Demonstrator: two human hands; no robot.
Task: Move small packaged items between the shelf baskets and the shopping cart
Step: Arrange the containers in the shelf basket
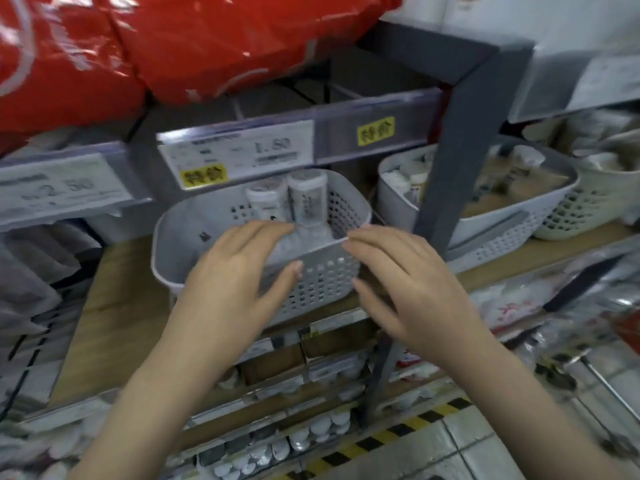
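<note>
**A:** From the head camera, how far along does the job look?

**B:** Hard to call it advanced. The perforated grey basket [263,237] on the wooden shelf [114,306] has just two small white cylindrical packs [287,199] standing upright at its far side, touching each other; the rest of it looks bare, though the near inside is hidden by the hands. No shopping cart shows, so I cannot say what has gone into it or come out of it. My guess is that the moving between basket and cart is mostly still to do, or this basket is nearly cleared.

**A:** And the hands?

**B:** The left hand [239,271] is spread, fingers straight and loosely fanned, reaching over the basket's near rim, thumb lying against the outer wall. It grasps nothing. The right hand [405,275] is also released, fingers extended toward the rim's near right corner, fingertips at or just touching the edge; blur keeps me from saying which.

**A:** Anything else nearby?

**B:** A second basket [485,216] with brown and white items sits to the right, behind a grey upright post [450,174]. A price tag [239,154] hangs just above the two packs.
</note>
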